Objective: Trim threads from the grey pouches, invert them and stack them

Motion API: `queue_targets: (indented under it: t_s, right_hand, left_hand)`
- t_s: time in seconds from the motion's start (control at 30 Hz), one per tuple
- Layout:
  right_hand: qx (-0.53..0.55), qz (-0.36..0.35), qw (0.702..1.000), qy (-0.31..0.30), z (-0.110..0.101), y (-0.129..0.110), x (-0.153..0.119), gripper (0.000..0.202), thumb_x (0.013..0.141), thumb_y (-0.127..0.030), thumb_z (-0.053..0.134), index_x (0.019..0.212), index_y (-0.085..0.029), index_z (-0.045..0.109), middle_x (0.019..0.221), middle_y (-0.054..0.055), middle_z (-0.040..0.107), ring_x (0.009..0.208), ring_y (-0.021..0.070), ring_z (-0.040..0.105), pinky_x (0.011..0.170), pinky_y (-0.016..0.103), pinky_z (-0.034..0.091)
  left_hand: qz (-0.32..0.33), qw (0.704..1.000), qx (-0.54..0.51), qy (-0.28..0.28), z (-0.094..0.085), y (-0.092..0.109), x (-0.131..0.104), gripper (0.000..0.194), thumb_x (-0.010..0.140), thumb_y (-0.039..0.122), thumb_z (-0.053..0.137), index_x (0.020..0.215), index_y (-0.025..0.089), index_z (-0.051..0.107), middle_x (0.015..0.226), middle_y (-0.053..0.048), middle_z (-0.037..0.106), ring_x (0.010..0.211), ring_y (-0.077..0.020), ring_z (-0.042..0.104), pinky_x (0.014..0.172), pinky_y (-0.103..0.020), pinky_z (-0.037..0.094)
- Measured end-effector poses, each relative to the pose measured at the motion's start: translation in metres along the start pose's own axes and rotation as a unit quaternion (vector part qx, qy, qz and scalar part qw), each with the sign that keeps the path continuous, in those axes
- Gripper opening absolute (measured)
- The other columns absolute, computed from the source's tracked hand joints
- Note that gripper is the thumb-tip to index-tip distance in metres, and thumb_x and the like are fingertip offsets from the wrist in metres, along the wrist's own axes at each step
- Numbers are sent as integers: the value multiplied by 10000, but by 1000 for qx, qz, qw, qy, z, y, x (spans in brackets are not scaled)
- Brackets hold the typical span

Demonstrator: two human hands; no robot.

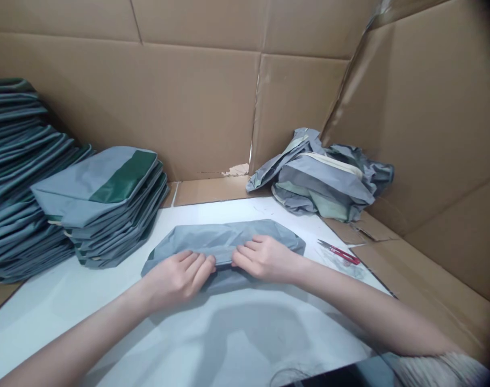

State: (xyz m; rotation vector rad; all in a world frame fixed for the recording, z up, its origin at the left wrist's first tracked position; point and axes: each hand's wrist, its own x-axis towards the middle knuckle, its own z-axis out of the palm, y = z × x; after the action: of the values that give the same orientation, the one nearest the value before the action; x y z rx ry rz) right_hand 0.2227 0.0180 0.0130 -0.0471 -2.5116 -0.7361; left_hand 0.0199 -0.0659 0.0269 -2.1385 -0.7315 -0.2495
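A grey-blue fabric pouch point(216, 235) lies sideways across the white table in front of me. My left hand point(182, 277) is closed on its near middle edge, fingers curled over the fabric. Just to the right, my right hand point(265, 258) pinches the same edge, with a short stretch of the edge showing between the two hands. Both thumbs are mostly hidden. Dark green shows at the pouch's ends.
Folded grey and green pouches stand in a short stack point(116, 172) and a taller stack point(15, 177) at the left. A crumpled fabric heap point(321, 177) sits at the back right. Red-handled thread snips point(339, 251) lie near the table's point(108, 301) right edge. Cardboard walls point(196, 107) surround it.
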Motion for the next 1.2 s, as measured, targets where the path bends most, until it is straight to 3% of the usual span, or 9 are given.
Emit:
queue_targets:
  t_s: [0.2,0.37,0.47,0.63,0.8,0.93,1.0,1.07,1.2]
  right_hand:
    - [22,-36,999,-31,-7,5,-14,155,868,-91,368,825,-124,513,653,10,547,542,109,438,525,270,255]
    - [13,34,999,-38,-11,-4,-3,167,843,-98,384,703,-149,460,556,2,486,504,125,407,507,280,226]
    - [-12,68,998,-2,-11,-11,8,224,896,-228,378,703,-148,460,573,18,501,515,131,426,503,287,218]
    - [17,0,998,61,-16,-10,14,263,905,-230,402,656,-149,434,528,-22,454,489,102,400,490,265,235]
    - [65,-27,997,-7,-24,-3,-1,160,888,-130,383,772,-126,494,629,0,516,567,104,452,523,254,302]
    - [60,-15,998,-28,-24,2,-17,194,874,-60,332,976,-92,494,725,40,568,644,120,502,548,256,340]
    - [44,-10,998,-42,-24,4,-22,257,858,-55,341,1059,-166,458,770,37,575,616,123,495,534,254,330]
    - [34,-5,997,-70,-22,5,-26,265,847,-69,364,1027,-236,463,857,44,587,632,129,500,549,258,336]
    - [73,52,988,-125,-12,-2,-39,150,836,-109,400,877,-157,537,1042,99,583,855,178,532,695,307,391]
  left_hand:
    - [36,999,-15,-5,-10,-5,-13,242,815,49,329,902,102,548,747,-59,657,667,-138,612,621,-263,490]
    - [-42,999,-31,-11,-10,-4,-9,153,838,142,403,891,123,545,719,-42,640,673,-124,605,651,-247,490]
    - [-90,993,-69,25,-9,-2,-6,99,834,197,455,819,144,538,654,-7,607,615,-98,583,638,-220,482]
    - [-67,989,-131,22,-14,-1,-6,65,819,158,475,822,144,538,649,0,611,586,-88,567,595,-209,482]
    - [-31,982,-186,-21,-23,-8,-18,234,827,79,379,993,109,541,883,-60,675,810,-132,617,741,-255,528]
    - [-76,971,-210,-84,-22,-14,-31,344,841,88,346,1143,161,494,1032,-52,650,952,-133,591,837,-248,502]
    - [-98,962,-227,-118,-20,-15,-38,392,848,110,353,1210,223,452,1128,-34,610,1006,-121,566,870,-232,479]
    - [-115,954,-236,-143,-18,-14,-46,368,848,147,388,1174,286,488,1197,-8,565,1026,-121,548,881,-234,467]
    - [-121,961,-188,-161,-9,-2,-61,217,811,293,494,1008,271,582,1231,-41,512,1108,-220,474,922,-392,451]
